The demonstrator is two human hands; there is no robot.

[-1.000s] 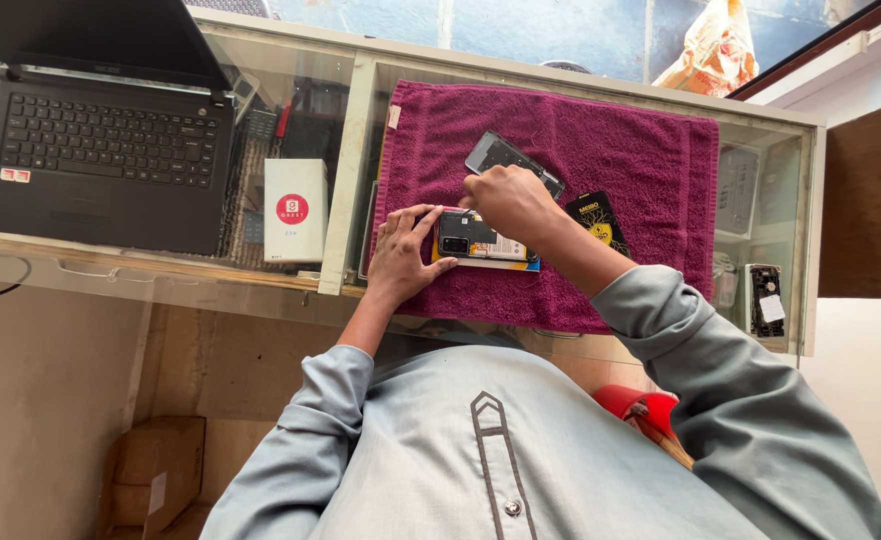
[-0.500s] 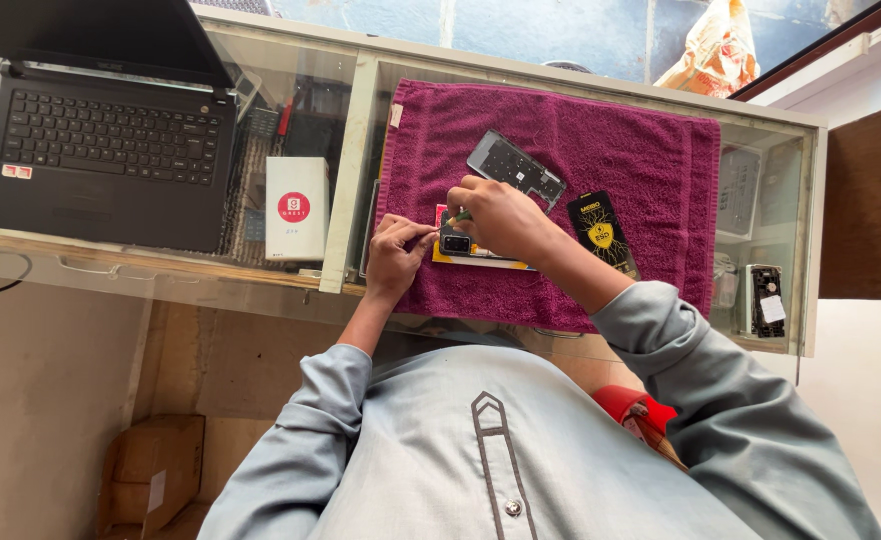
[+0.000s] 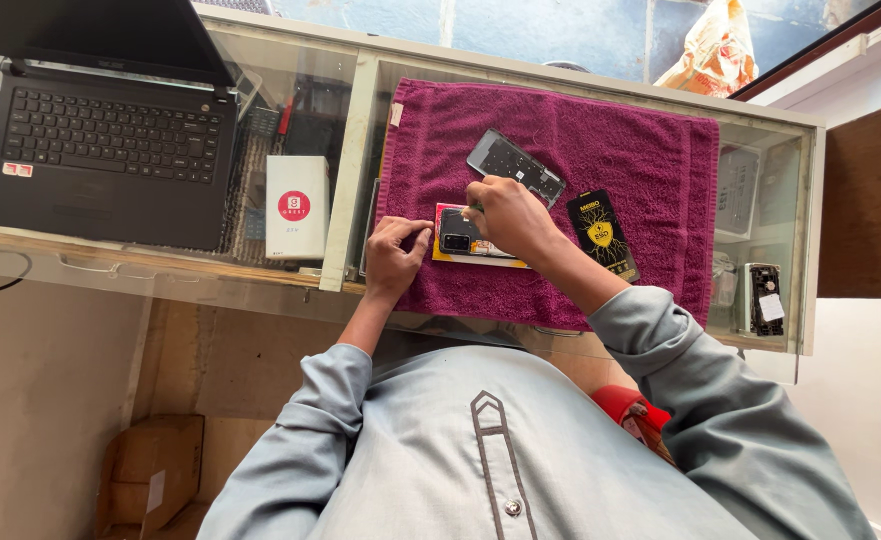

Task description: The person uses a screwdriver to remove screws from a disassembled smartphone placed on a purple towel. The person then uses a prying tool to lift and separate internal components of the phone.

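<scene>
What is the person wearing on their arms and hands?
Both arms are in long, loose, pale grey-blue cloth sleeves, the same fabric as the buttoned shirt with darker trim down its front. The left sleeve and right sleeve end above the wrists. The left hand and right hand are bare: no gloves.

Bare purple towel (image 3: 640,150) open right of the hands, grey panel (image 3: 515,165) just beyond, black packet (image 3: 605,232) alongside

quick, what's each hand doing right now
Left hand: fingers curled, touching the left edge of the phone on the purple towel.
Right hand: closed, resting on the phone; anything pinched cannot be told.
</scene>
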